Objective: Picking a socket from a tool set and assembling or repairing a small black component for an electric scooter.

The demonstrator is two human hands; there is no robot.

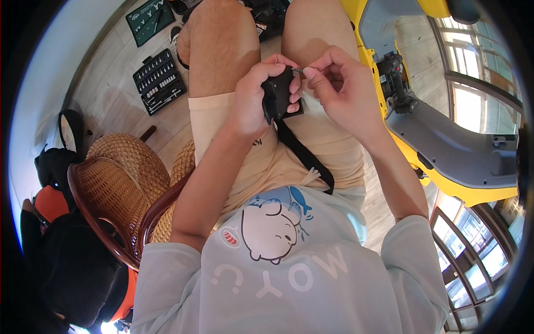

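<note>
Flooring [108, 100] of wood planks spreads beneath the seated person, so a dropped piece could bounce out of sight, perhaps under the yellow-and-grey scooter bodywork [445, 145] at the right. An open socket-set case [143, 96] lies beyond the left leg, well apart from both hands; stretching that far could loosen the hold. Over the lap, a black casing [282, 92] sits in the left grip [251, 93], fingers wrapped round it, apparently with no surface beneath, so a hard twist could turn it. The right grip [347, 83] pinches a tiny metal-coloured piece [298, 70] at the casing's upper right edge; whether screw or bit cannot be told. Such a narrow pinch could slip, or seat the piece crooked. As for writing, the grey T-shirt [311, 312] carries large pale letters beside a cartoon bear, upside down from here; the beige shorts [211, 119] show a scrap of dark print by the left wrist; no marking is legible on the casing.
</note>
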